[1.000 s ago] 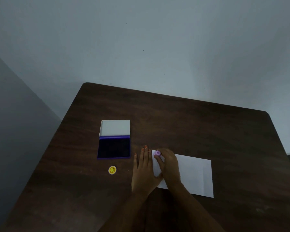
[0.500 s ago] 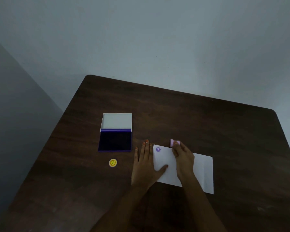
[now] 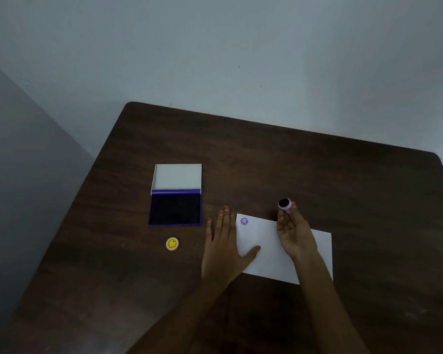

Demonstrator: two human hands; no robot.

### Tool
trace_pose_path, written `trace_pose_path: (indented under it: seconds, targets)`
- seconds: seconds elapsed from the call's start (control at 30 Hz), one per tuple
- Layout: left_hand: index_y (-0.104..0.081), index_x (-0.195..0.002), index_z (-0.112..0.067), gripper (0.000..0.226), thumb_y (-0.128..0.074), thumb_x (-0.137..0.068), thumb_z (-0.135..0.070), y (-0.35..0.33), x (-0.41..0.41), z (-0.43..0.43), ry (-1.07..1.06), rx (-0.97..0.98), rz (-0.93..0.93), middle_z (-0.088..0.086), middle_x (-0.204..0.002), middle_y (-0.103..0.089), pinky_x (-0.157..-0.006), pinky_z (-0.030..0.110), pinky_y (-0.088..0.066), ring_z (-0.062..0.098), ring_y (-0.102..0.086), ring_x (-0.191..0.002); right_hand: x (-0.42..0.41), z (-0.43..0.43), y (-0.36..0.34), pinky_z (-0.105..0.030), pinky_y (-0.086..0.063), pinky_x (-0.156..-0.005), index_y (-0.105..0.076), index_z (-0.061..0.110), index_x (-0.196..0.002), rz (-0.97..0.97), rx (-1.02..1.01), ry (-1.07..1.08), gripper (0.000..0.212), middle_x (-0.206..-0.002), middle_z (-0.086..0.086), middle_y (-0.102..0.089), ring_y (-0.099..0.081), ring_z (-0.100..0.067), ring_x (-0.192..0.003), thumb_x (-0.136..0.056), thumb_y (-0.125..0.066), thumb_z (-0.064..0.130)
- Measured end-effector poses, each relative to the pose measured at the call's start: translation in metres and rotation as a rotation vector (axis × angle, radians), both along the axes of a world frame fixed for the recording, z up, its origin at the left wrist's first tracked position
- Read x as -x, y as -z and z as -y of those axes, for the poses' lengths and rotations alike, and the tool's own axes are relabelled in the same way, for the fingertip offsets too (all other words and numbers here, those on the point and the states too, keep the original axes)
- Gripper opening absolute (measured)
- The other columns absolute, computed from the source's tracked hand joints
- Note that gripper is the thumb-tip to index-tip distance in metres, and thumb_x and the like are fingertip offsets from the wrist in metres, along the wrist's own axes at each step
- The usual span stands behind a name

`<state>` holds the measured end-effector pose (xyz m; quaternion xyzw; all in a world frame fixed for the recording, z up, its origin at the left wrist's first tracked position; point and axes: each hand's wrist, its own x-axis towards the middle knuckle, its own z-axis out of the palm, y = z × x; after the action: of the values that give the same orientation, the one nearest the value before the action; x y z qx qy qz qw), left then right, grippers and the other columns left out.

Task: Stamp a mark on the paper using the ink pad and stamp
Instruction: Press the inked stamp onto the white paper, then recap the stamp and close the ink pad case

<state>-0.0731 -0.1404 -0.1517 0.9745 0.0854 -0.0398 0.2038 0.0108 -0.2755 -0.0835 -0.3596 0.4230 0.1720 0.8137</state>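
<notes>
- Our right hand [image 3: 293, 232] pinches a small lilac round stamp [image 3: 285, 204], inked face up.
- Our left hand [image 3: 224, 247] lies flat and empty, its thumb pinning the white paper sheet [image 3: 266, 254].
- A purple stamped mark [image 3: 244, 221] sits just right of the left hand's fingertips.
- The open purple ink pad [image 3: 175, 209] lies left of it.

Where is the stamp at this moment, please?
In the head view, the stamp is held up in the right hand, inked face toward the camera, above the far edge of the paper.
</notes>
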Motion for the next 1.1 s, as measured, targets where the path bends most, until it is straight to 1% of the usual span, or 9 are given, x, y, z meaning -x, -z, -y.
trace_pose_path:
  seconds: [0.13,0.37,0.5,0.53,0.63,0.77,0.93,1.03,1.1]
  targets:
    - [0.003,-0.143,-0.017,0.101,-0.025,-0.070,-0.081,0.000,0.000,0.000,-0.001,0.004,-0.007,0.006,-0.156,-0.003,-0.111,0.037,0.008,0.020,-0.003,-0.142,0.000,-0.004,0.002,-0.022,-0.048,-0.062,-0.061,0.012,-0.082,-0.012,0.053,-0.031,0.006,-0.087,-0.006,-0.064,-0.060,-0.011,-0.077,-0.084,-0.059,0.017]
    - [0.003,-0.143,-0.017,0.100,-0.027,-0.071,-0.080,0.001,0.001,0.000,-0.004,0.006,0.000,0.005,-0.156,-0.002,-0.110,0.036,0.009,0.020,-0.001,-0.143,0.003,-0.004,-0.004,-0.022,-0.045,-0.064,-0.062,0.012,-0.081,-0.014,0.019,-0.041,0.007,-0.084,-0.005,-0.065,-0.059,-0.010,-0.075,-0.085,-0.058,0.017]
    - [0.002,-0.143,-0.016,0.099,-0.030,-0.072,-0.078,-0.001,0.002,0.000,-0.008,0.033,0.016,0.006,-0.156,-0.003,-0.111,0.037,0.007,0.021,-0.003,-0.143,0.011,-0.007,-0.012,-0.021,-0.044,-0.063,-0.063,0.012,-0.078,0.001,0.019,-0.061,0.009,-0.058,-0.002,-0.073,-0.058,-0.011,-0.074,-0.084,-0.059,0.017]
    - [0.001,-0.143,-0.016,0.098,-0.031,-0.073,-0.077,-0.002,0.002,0.000,-0.012,0.045,0.022,0.006,-0.156,-0.003,-0.111,0.037,0.007,0.021,-0.003,-0.143,0.013,-0.008,-0.014,-0.021,-0.044,-0.064,-0.063,0.012,-0.078,0.009,0.019,-0.068,0.009,-0.058,-0.001,-0.073,-0.058,-0.011,-0.075,-0.084,-0.059,0.017]
    - [0.000,-0.143,-0.016,0.095,-0.033,-0.076,-0.074,-0.005,0.003,0.000,-0.032,0.092,0.051,0.007,-0.156,-0.004,-0.111,0.035,0.005,0.020,-0.004,-0.143,0.020,-0.012,-0.021,-0.022,-0.044,-0.065,-0.064,0.012,-0.079,0.032,0.022,-0.101,0.007,-0.078,-0.005,-0.067,-0.057,-0.012,-0.074,-0.083,-0.060,0.017]
    - [-0.001,-0.143,-0.015,0.087,-0.040,-0.082,-0.064,-0.014,0.007,-0.001,-0.047,0.195,0.073,0.008,-0.156,-0.005,-0.112,0.031,0.002,0.020,-0.005,-0.143,0.030,-0.021,-0.031,-0.023,-0.042,-0.064,-0.064,0.011,-0.080,0.056,0.048,-0.165,0.008,-0.082,-0.006,-0.063,-0.054,-0.012,-0.072,-0.083,-0.060,0.018]
    - [-0.025,-0.140,-0.015,0.054,-0.045,-0.092,-0.033,-0.028,0.023,-0.016,-0.153,0.389,0.193,0.006,-0.151,-0.027,-0.111,0.027,-0.007,0.016,-0.020,-0.140,0.045,-0.037,-0.043,-0.024,-0.043,-0.066,-0.063,0.011,-0.081,0.090,0.049,-0.212,0.010,-0.086,-0.006,-0.063,-0.056,-0.014,-0.079,-0.084,-0.059,0.019]
    - [-0.043,-0.130,-0.013,0.042,-0.052,-0.090,-0.020,-0.033,0.035,-0.039,-0.178,0.339,0.255,0.009,-0.142,-0.043,-0.110,0.030,-0.016,0.019,-0.031,-0.135,0.054,-0.050,-0.048,-0.024,-0.043,-0.068,-0.062,0.011,-0.080,0.101,0.058,-0.257,0.011,-0.086,-0.006,-0.063,-0.057,-0.015,-0.081,-0.084,-0.059,0.020]
    - [-0.047,-0.127,-0.013,0.040,-0.055,-0.087,-0.016,-0.036,0.044,-0.060,-0.195,0.267,0.261,0.009,-0.139,-0.046,-0.111,0.032,-0.018,0.020,-0.032,-0.134,0.062,-0.061,-0.050,-0.023,-0.043,-0.069,-0.062,0.011,-0.081,0.103,0.062,-0.292,0.010,-0.086,-0.006,-0.062,-0.056,-0.015,-0.081,-0.085,-0.058,0.020]
